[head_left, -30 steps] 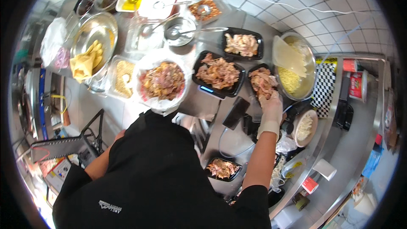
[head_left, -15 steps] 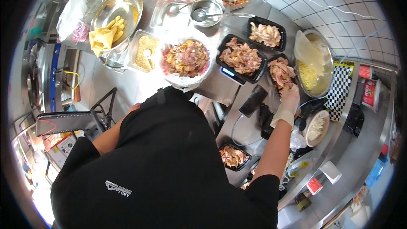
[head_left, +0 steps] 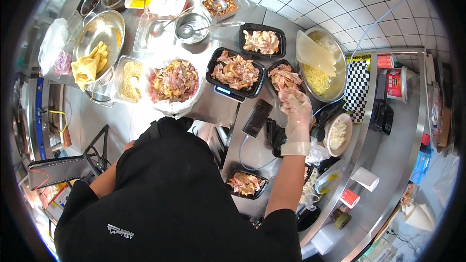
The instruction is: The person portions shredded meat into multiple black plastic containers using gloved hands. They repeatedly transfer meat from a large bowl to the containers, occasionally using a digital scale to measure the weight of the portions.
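My right hand (head_left: 299,122), in a clear glove, grips a clump of shredded meat (head_left: 293,99). It is above the near end of a black tray (head_left: 284,75) that holds more of the same meat. Left of that tray, another black tray of meat (head_left: 235,72) rests on a kitchen scale (head_left: 230,92). Farther left stands a lined bowl of mixed meat (head_left: 174,82). A third black tray (head_left: 262,41), with paler pieces, lies behind. Only an edge of my left hand (head_left: 129,145) shows beside my black apron, its fingers hidden.
A metal bowl of yellow noodles (head_left: 318,81) stands right of the meat trays. A dark phone (head_left: 257,118) lies near my right forearm, with a white bowl of pale shreds (head_left: 338,135) beyond. Another meat tray (head_left: 246,184) sits close to my body. Yellow gloves (head_left: 90,64) hang over a steel bowl.
My right hand has drawn back from the narrow tray, and a clump of meat now shows in its fingers. The whole view has shifted, so the counter appears farther left.
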Demonstrator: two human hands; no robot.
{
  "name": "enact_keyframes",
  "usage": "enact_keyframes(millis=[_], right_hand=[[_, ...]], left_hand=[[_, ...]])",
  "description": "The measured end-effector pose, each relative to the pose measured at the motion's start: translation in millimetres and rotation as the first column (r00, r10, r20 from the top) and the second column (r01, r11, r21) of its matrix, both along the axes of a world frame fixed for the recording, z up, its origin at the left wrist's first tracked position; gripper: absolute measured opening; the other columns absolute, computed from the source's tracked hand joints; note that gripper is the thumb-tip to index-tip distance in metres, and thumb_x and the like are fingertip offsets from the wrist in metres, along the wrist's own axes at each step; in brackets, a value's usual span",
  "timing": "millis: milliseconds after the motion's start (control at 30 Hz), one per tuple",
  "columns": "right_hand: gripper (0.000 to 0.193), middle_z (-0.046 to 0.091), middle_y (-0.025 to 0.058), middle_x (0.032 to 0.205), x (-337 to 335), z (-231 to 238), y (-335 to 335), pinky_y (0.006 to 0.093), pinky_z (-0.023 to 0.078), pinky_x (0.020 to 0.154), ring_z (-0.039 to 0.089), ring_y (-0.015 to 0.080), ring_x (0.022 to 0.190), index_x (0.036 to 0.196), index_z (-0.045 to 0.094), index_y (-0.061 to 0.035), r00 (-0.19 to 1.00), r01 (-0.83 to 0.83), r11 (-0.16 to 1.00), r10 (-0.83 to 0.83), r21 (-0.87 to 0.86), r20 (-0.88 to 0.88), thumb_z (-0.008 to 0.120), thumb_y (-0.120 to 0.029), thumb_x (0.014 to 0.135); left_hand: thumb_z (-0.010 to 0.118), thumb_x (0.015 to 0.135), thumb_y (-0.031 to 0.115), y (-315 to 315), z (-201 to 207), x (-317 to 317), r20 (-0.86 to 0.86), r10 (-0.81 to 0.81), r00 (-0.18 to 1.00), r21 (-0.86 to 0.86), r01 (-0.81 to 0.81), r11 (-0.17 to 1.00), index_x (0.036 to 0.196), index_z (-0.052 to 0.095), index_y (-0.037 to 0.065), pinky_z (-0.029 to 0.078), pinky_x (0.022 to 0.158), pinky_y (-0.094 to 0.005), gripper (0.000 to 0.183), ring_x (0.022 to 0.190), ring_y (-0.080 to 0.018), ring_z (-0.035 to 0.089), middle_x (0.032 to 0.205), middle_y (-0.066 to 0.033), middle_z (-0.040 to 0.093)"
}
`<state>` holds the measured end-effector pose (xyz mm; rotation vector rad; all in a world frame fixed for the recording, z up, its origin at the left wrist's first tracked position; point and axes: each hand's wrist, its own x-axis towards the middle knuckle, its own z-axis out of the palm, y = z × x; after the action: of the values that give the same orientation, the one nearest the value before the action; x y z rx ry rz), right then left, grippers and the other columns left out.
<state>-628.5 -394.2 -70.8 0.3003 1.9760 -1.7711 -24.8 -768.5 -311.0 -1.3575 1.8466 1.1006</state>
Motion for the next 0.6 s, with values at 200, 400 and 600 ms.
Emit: enact_keyframes(millis=[200,400,600], right_hand=[[0.033,0.078,0.0115,0.111,17.3,-9.6,-50.0,0.0371,0.062,0.076,0.074,0.024,0.089,0.134,0.071,-0.0063,0.958,-0.105,0.964,0.163,0.242,-0.235,0.072,-0.019,0.103],[0.034,0.076,0.0226,0.123,-29.4,-51.9,-14.6,0.0491,0.058,0.1,0.072,0.042,0.116,0.13,0.075,-0.0102,0.742,0.074,0.397,0.591,0.915,-0.317,0.077,-0.024,0.099],[0.039,0.076,0.0215,0.122,-39.4,-54.7,-1.3,0.0486,0.058,0.099,0.072,0.042,0.116,0.134,0.073,-0.0105,0.673,-0.015,0.363,0.692,0.932,-0.259,0.079,-0.02,0.097]], left_hand=[[0.074,0.097,0.042,-2.7,-0.8,-3.5,0.005,0.003,1.0,-0.004,-0.003,1.0,0.125,0.071,0.006,0.056,0.095,-0.0452,0.046,0.115,-0.0342,0.073,0.119,-0.019,0.078],[0.074,0.096,0.043,-3.1,0.0,0.5,0.011,0.023,1.0,-0.006,-0.023,1.0,0.126,0.071,0.006,0.056,0.095,-0.0455,0.047,0.116,-0.035,0.073,0.12,-0.0193,0.078],[0.074,0.096,0.043,-0.9,3.9,7.4,0.022,0.052,0.998,-0.017,-0.051,0.999,0.126,0.071,0.007,0.056,0.096,-0.0457,0.048,0.117,-0.0358,0.073,0.12,-0.0197,0.078]])
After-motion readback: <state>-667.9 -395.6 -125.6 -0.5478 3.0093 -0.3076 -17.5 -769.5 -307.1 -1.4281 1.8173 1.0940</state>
